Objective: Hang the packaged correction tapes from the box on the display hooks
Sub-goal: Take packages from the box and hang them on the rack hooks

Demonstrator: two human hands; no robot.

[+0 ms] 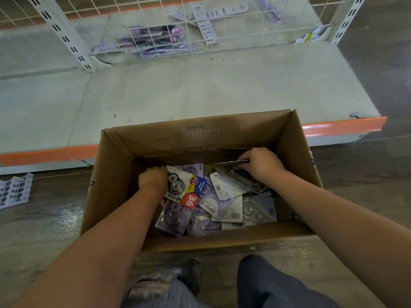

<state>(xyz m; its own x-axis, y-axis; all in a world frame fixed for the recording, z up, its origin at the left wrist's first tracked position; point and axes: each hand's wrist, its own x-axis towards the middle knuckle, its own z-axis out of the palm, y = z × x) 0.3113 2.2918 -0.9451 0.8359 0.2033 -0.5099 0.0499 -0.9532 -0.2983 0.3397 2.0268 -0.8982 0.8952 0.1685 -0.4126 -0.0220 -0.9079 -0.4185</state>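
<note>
Here both hands are down inside an open cardboard box (124, 174) that stands on the floor in front of a low display shelf (200, 90). The left hand (153, 179) is curled at the left side of the pile, its grip closed on the edge of a packaged correction tape (184, 187) with a red round "36" sticker; the fingertips themselves are hidden under the knuckles. The right hand (259, 165) is near the far right corner of the box, its fingers bent round the top edge of a small stack of packs (240, 176) that is tilted up out of the pile, clear plastic side facing the camera. The rest of the correction tapes (222, 210) lie loose and overlapping on the bottom of the box, mostly purple and white cards, some face up and some showing their backs with barcodes; two more carry a printed "36".

The shelf has an orange front strip (342, 126) and a pale, scuffed top. At its back stands a white wire grid (160, 30), and behind the wires lie more purple packs (155, 38) and some long white strips. A white plastic strip piece (14, 190) lies on the dark floor left of the box. At the bottom edge, the person's legs in jeans (266, 285) show beside the box.
</note>
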